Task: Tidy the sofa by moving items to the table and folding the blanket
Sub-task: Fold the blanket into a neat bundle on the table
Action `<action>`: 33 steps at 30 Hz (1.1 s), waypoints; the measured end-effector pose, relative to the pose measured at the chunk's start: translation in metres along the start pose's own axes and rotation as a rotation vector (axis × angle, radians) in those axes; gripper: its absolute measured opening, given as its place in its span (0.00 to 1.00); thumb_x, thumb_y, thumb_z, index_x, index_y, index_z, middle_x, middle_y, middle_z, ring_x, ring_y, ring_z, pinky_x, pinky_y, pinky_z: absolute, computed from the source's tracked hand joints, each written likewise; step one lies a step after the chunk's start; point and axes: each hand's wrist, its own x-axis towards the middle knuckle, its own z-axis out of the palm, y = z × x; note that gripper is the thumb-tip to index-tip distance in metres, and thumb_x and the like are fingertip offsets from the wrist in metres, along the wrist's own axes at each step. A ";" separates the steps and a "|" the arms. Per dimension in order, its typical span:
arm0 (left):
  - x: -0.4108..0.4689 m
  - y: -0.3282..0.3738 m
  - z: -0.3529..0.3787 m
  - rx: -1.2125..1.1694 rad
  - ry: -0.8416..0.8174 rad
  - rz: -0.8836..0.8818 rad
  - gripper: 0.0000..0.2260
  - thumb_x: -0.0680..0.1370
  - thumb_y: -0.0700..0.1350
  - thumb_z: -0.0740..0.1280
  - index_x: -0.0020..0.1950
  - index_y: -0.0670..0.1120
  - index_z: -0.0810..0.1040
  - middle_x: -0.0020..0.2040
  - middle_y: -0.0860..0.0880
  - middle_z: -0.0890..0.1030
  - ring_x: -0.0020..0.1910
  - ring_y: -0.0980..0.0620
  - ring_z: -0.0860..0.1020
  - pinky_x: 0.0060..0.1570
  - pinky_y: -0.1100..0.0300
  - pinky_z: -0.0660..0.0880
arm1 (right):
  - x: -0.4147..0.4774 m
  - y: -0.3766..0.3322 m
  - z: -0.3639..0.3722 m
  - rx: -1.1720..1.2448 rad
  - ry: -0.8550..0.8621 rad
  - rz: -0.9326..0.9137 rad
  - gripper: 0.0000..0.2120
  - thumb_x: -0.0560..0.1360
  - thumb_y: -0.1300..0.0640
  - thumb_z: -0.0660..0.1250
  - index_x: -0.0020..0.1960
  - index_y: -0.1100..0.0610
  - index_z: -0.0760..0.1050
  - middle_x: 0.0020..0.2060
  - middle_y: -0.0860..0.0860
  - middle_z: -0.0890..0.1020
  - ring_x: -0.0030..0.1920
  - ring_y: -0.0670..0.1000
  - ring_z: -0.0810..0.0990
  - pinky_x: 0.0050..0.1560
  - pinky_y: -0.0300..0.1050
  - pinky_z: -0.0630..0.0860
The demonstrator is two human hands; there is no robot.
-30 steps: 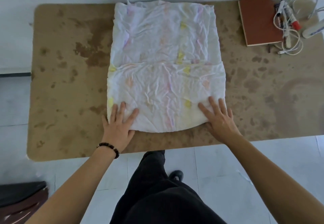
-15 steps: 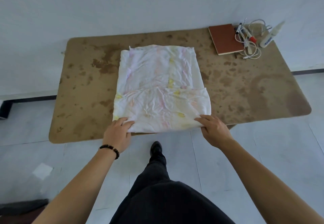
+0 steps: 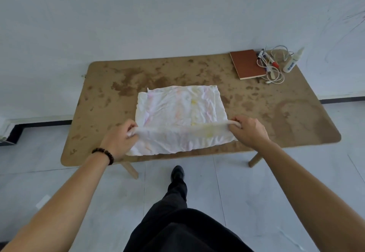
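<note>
Beyond the left hand (image 3: 118,141) and right hand (image 3: 248,131) rises a plain white wall (image 3: 158,14), its dark baseboard (image 3: 47,122) showing outside the left hand. Faint scribbles (image 3: 351,20) mark the wall far past the right hand. The stained brown surface (image 3: 296,117) stands on slanted wooden legs (image 3: 131,169) over pale grey floor tiles (image 3: 237,182).

Reaches forward with both arms, bare and nearly straight, wrists unbent. Grips with the left hand (image 3: 118,139), knuckles up, fingers curled round one end of a raised fold of the blanket (image 3: 177,109). Pinches the other end with the right hand (image 3: 247,131), level with the left and well apart from it, back of the hand up, fingers bent over the cloth. Holds the fold taut between the two hands. Wears a dark beaded bracelet (image 3: 103,154) on the left wrist, just behind the hand. Probably tucks both thumbs under the cloth; hidden from here.
</note>
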 end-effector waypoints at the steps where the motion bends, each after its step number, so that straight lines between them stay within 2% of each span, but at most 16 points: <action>1: 0.017 0.000 -0.006 -0.023 -0.004 -0.026 0.04 0.76 0.43 0.65 0.47 0.53 0.72 0.41 0.50 0.79 0.40 0.46 0.77 0.37 0.54 0.72 | 0.014 -0.003 -0.003 0.018 -0.002 0.012 0.07 0.75 0.49 0.61 0.40 0.46 0.74 0.34 0.45 0.79 0.36 0.50 0.77 0.33 0.43 0.67; 7: 0.128 -0.009 -0.023 -0.095 -0.069 -0.074 0.05 0.78 0.48 0.68 0.51 0.49 0.81 0.46 0.52 0.82 0.46 0.50 0.80 0.45 0.51 0.76 | 0.115 -0.020 -0.002 -0.005 -0.023 0.121 0.13 0.75 0.49 0.59 0.37 0.56 0.74 0.34 0.51 0.79 0.35 0.53 0.77 0.31 0.43 0.68; 10: 0.189 -0.019 -0.023 -0.109 -0.075 -0.118 0.06 0.78 0.48 0.68 0.49 0.48 0.81 0.45 0.49 0.82 0.45 0.46 0.79 0.47 0.49 0.76 | 0.173 -0.023 0.002 -0.026 -0.049 0.183 0.14 0.75 0.49 0.59 0.36 0.56 0.73 0.34 0.52 0.78 0.36 0.55 0.76 0.31 0.44 0.67; 13: 0.248 -0.030 -0.017 -0.119 -0.088 -0.171 0.06 0.78 0.50 0.68 0.50 0.49 0.80 0.47 0.49 0.81 0.46 0.48 0.79 0.47 0.50 0.76 | 0.229 -0.025 0.013 -0.051 -0.086 0.236 0.13 0.74 0.49 0.60 0.36 0.56 0.71 0.33 0.51 0.77 0.36 0.55 0.76 0.31 0.44 0.66; 16: 0.296 -0.045 -0.005 -0.116 -0.090 -0.240 0.07 0.78 0.50 0.67 0.52 0.48 0.80 0.48 0.49 0.81 0.48 0.46 0.79 0.45 0.52 0.76 | 0.280 -0.026 0.030 -0.023 -0.114 0.278 0.12 0.75 0.47 0.60 0.43 0.53 0.77 0.36 0.51 0.79 0.39 0.57 0.79 0.35 0.45 0.74; 18: 0.318 -0.052 0.004 -0.113 -0.042 -0.302 0.12 0.78 0.52 0.66 0.59 0.49 0.80 0.56 0.48 0.81 0.55 0.45 0.78 0.51 0.53 0.75 | 0.306 -0.027 0.044 0.033 -0.097 0.314 0.15 0.77 0.45 0.61 0.57 0.51 0.78 0.48 0.54 0.82 0.50 0.58 0.80 0.47 0.49 0.78; 19: 0.324 -0.052 0.009 -0.079 -0.003 -0.329 0.16 0.79 0.52 0.65 0.64 0.49 0.77 0.62 0.47 0.79 0.60 0.45 0.77 0.56 0.52 0.74 | 0.314 -0.028 0.051 0.043 -0.089 0.341 0.20 0.78 0.44 0.61 0.65 0.51 0.74 0.58 0.56 0.79 0.59 0.59 0.78 0.55 0.51 0.76; 21: 0.323 -0.045 0.023 0.068 0.138 -0.330 0.22 0.80 0.53 0.63 0.72 0.46 0.70 0.71 0.42 0.70 0.69 0.41 0.68 0.64 0.46 0.69 | 0.312 -0.031 0.066 -0.001 -0.074 0.368 0.29 0.80 0.41 0.59 0.76 0.53 0.61 0.74 0.58 0.64 0.72 0.60 0.65 0.66 0.54 0.69; 23: 0.308 -0.027 0.042 0.219 0.315 -0.170 0.24 0.81 0.53 0.61 0.73 0.43 0.67 0.74 0.38 0.64 0.73 0.37 0.62 0.67 0.41 0.64 | 0.294 -0.035 0.083 -0.162 0.040 0.240 0.32 0.82 0.42 0.56 0.80 0.55 0.52 0.79 0.60 0.49 0.78 0.62 0.51 0.72 0.59 0.62; 24: 0.296 -0.015 0.053 0.263 0.314 -0.041 0.24 0.81 0.53 0.59 0.74 0.44 0.66 0.75 0.38 0.62 0.74 0.37 0.60 0.69 0.40 0.60 | 0.282 -0.039 0.094 -0.242 0.090 0.125 0.31 0.82 0.43 0.55 0.80 0.56 0.52 0.79 0.61 0.46 0.79 0.63 0.48 0.74 0.60 0.58; 26: 0.276 -0.004 0.080 0.393 0.112 0.184 0.25 0.82 0.56 0.55 0.77 0.47 0.62 0.79 0.40 0.57 0.78 0.39 0.54 0.73 0.38 0.52 | 0.260 -0.052 0.119 -0.312 0.060 -0.083 0.30 0.83 0.45 0.54 0.80 0.56 0.52 0.80 0.61 0.45 0.79 0.64 0.45 0.77 0.63 0.51; 27: 0.271 -0.006 0.092 0.472 0.001 0.232 0.26 0.82 0.59 0.53 0.79 0.50 0.59 0.80 0.41 0.53 0.79 0.41 0.51 0.73 0.36 0.47 | 0.253 -0.059 0.133 -0.327 -0.012 -0.153 0.30 0.83 0.43 0.53 0.81 0.53 0.51 0.80 0.60 0.44 0.79 0.63 0.44 0.77 0.64 0.48; 30: 0.286 -0.031 0.105 0.596 -0.133 0.119 0.30 0.80 0.67 0.45 0.80 0.58 0.46 0.81 0.46 0.45 0.79 0.44 0.44 0.71 0.31 0.42 | 0.259 -0.059 0.156 -0.407 -0.216 -0.175 0.33 0.81 0.34 0.47 0.81 0.45 0.43 0.80 0.56 0.39 0.80 0.59 0.39 0.77 0.64 0.40; 33: 0.299 -0.045 0.104 0.635 -0.169 0.108 0.32 0.78 0.70 0.41 0.79 0.59 0.43 0.81 0.47 0.43 0.79 0.43 0.44 0.71 0.31 0.43 | 0.283 -0.039 0.152 -0.507 -0.255 -0.156 0.37 0.78 0.28 0.44 0.80 0.42 0.38 0.80 0.54 0.37 0.80 0.56 0.37 0.77 0.63 0.38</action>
